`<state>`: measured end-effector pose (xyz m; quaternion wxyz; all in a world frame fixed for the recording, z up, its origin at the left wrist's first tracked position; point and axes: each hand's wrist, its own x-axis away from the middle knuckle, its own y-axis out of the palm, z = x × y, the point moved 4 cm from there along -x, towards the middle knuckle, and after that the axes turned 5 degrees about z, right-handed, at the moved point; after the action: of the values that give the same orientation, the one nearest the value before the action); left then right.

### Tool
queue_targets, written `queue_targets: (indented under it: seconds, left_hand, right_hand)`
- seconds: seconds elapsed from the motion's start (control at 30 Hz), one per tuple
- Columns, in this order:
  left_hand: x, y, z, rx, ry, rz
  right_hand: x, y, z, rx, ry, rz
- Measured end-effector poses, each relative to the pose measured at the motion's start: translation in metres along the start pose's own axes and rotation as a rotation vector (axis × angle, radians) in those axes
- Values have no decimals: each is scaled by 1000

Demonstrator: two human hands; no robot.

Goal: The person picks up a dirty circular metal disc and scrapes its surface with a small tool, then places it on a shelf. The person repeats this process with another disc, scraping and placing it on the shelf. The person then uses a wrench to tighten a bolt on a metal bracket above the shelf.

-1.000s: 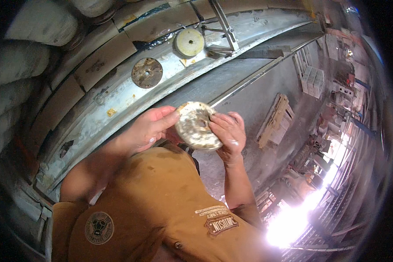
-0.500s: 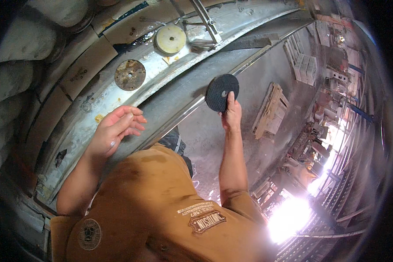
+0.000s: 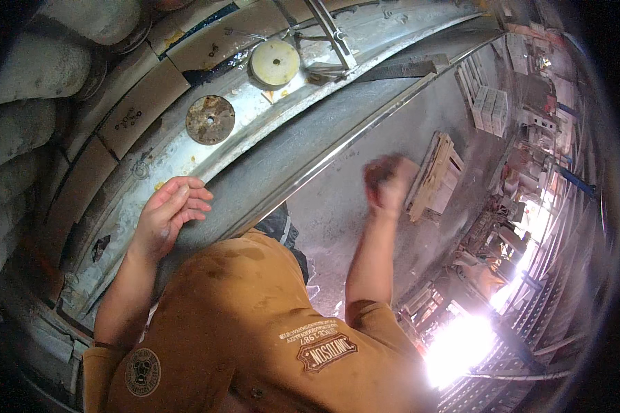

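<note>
My left hand [image 3: 169,213] hovers over the near edge of the pale metal ledge, palm turned inward. Its fingers are loosely bent and apart, with nothing visible in them. Farther right, my right hand [image 3: 387,196] is raised over the floor and smeared by motion. A dark blurred patch shows at its top; whether that is the black disc seen earlier cannot be made out. On the ledge lies a stained brown disc [image 3: 211,131] with a small centre hole. Beyond it sits a pale yellow round disc [image 3: 275,63], also holed in the middle.
A metal frame-like tool [image 3: 334,41] stands on the ledge [image 3: 179,162] behind the yellow disc. Cardboard pieces [image 3: 141,103] line its far side. A wooden pallet [image 3: 437,175] and stacked pale blocks [image 3: 489,110] rest on the floor. Very bright light glares at lower right.
My right hand has swung right and slightly down; the black disc it held is no longer clearly visible. My left hand has shifted a little left and down.
</note>
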<state>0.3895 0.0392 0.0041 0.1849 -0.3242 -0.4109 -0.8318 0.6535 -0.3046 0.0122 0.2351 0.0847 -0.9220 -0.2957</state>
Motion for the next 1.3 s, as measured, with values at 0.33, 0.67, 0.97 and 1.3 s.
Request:
queue_targets:
  seconds: [0.33, 0.67, 0.97, 1.3]
  left_hand:
    - [1, -16, 3, -44, -3, 99]
    - [7, -7, 7, -64, -3, 63]
    - [11, 19, -1, -172, -83, -41]
    - [14, 40, 7, 271, -187, -206]
  right_hand:
    - [23, 103, -64, 219, -370, -19]
    - [5, 39, 10, 446, 87, 296]
    - [67, 109, 26, 806, 62, -57]
    - [94, 210, 64, 1535, -1006, -884]
